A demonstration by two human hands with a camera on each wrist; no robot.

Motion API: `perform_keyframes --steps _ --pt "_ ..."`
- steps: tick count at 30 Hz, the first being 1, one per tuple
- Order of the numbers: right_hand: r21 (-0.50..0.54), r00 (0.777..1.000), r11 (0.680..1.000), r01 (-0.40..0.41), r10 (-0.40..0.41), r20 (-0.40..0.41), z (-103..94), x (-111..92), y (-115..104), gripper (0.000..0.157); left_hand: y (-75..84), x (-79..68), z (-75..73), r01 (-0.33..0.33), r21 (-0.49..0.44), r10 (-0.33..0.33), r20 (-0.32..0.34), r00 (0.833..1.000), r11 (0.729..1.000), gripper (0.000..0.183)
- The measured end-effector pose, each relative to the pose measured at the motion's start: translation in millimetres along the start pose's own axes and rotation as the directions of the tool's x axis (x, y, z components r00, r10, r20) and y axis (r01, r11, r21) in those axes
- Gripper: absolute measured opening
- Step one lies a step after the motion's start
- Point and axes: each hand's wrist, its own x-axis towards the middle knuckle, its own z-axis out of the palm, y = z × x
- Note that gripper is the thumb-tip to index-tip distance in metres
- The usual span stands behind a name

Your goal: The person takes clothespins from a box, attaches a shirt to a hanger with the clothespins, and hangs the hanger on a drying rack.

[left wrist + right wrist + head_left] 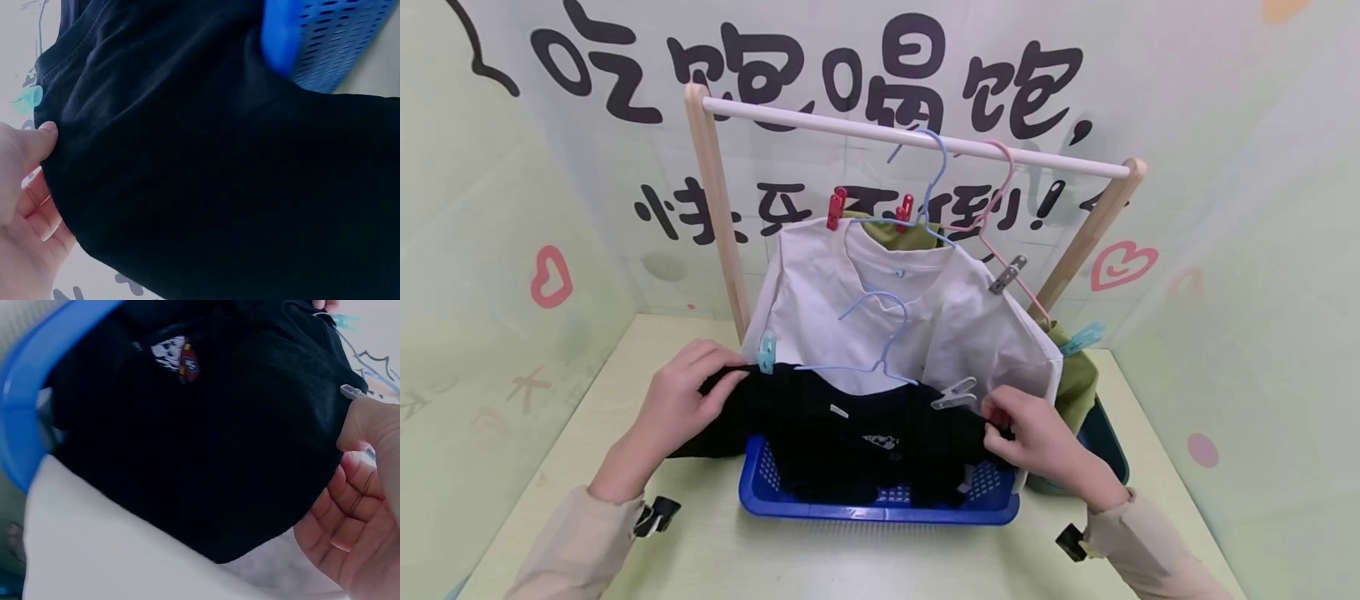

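Observation:
A black shirt [865, 425] with a small printed picture on its chest is stretched between both hands over a blue basket. My left hand [688, 396] pinches its left shoulder edge, thumb in front and fingers behind. The right hand [1037, 429] pinches the opposite shoulder, as the right wrist view also shows. A blue hanger [891, 346] sits in the shirt's neck, its hook free of the rail. One teal clothespin [766, 353] grips the left shoulder beside the hanger. A grey clothespin [955, 394] is at the right shoulder, near my right hand.
Behind, a white shirt [895, 308] and a green garment [1078, 379] hang from a white rail [850, 127] on wooden posts, with red, grey and teal clothespins. The blue basket [880, 511] stands in front; a dark green basket [1108, 442] is at right.

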Motion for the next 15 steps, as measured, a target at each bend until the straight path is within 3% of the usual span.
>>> perform_keyframes --steps 4,9,15 --pt "0.024 1.000 1.000 -0.013 0.013 -0.017 -9.0 3 -4 0.021 0.8 9.9 -0.3 -0.014 -0.001 0.014 -0.028 1.000 1.000 0.040" --pt "0.058 0.997 0.996 -0.072 0.074 -0.033 -22.4 10 -12 0.024 3.1 26.3 -3.3 -0.029 0.019 0.030 -0.070 0.997 0.999 0.006" --pt "0.106 0.987 0.985 -0.135 0.143 -0.074 -44.4 20 -33 0.027 7.8 48.8 -9.8 -0.014 0.051 0.021 -0.121 0.992 0.999 0.020"
